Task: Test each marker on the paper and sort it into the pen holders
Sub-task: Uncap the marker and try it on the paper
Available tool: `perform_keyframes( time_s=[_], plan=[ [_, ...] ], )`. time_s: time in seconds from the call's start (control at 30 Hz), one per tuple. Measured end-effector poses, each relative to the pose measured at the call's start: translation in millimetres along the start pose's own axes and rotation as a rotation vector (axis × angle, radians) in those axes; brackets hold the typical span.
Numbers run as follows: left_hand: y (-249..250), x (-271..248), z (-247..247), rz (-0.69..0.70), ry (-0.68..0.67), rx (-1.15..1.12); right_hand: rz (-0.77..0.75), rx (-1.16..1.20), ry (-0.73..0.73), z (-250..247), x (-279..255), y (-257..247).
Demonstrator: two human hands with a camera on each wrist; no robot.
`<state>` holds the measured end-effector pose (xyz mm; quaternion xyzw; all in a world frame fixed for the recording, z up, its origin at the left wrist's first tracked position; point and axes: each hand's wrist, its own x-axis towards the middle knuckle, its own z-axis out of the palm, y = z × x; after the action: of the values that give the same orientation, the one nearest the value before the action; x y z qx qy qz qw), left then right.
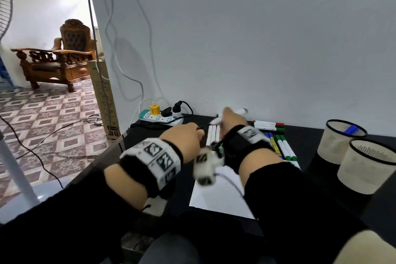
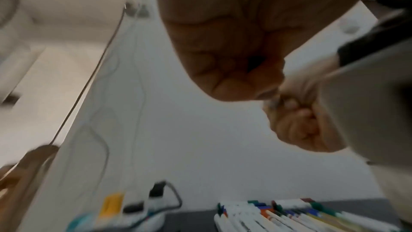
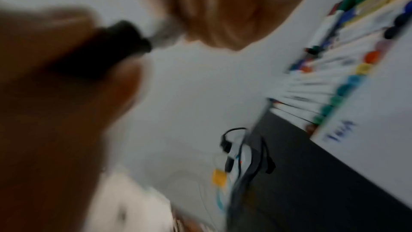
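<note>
My left hand (image 1: 192,135) hovers over the black desk's back left and pinches a small black cap (image 1: 200,128); that cap (image 3: 120,41) shows just off the marker's grey tip in the blurred right wrist view. Right beside it, my right hand (image 1: 230,119) grips a white marker (image 1: 241,111) in a fist above the marker row. In the left wrist view both hands appear curled, the left hand (image 2: 229,63) above the right hand (image 2: 298,123). Several capped markers (image 1: 278,146) lie side by side beyond the white paper (image 1: 222,195). Blue scribbles mark the paper (image 3: 368,130).
Two mesh pen holders stand at the right: the far holder (image 1: 327,146) has a blue marker (image 1: 351,129) in it, the near holder (image 1: 362,176) shows nothing inside. A power strip (image 1: 160,117) with plugs and cables sits at the desk's back left against the wall.
</note>
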<state>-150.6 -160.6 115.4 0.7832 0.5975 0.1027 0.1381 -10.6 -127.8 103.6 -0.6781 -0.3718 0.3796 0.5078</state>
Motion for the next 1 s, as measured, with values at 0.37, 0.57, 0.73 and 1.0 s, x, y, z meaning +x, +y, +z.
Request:
perform_keyframes(
  time_s=[0.37, 0.57, 0.73, 1.0],
  plan=[
    [-6.4, 12.3, 1.9, 0.004, -0.074, 0.013, 0.082, 0.183, 0.032, -12.8, 13.0, 24.9],
    [-32.3, 16.1, 10.7, -0.035, -0.088, -0.085, 0.163, 0.323, 0.04, -17.3, 26.3, 49.8],
    [-44.8, 25.0, 17.9, -0.03, -0.09, -0.198, 0.22, 0.356, 0.039, -0.5, 30.7, 75.4],
    [-61.9, 52.7, 36.7, -0.036, -0.067, -0.367, 0.222, 0.038, 0.063, 11.4, 53.0, 97.8]
  ],
)
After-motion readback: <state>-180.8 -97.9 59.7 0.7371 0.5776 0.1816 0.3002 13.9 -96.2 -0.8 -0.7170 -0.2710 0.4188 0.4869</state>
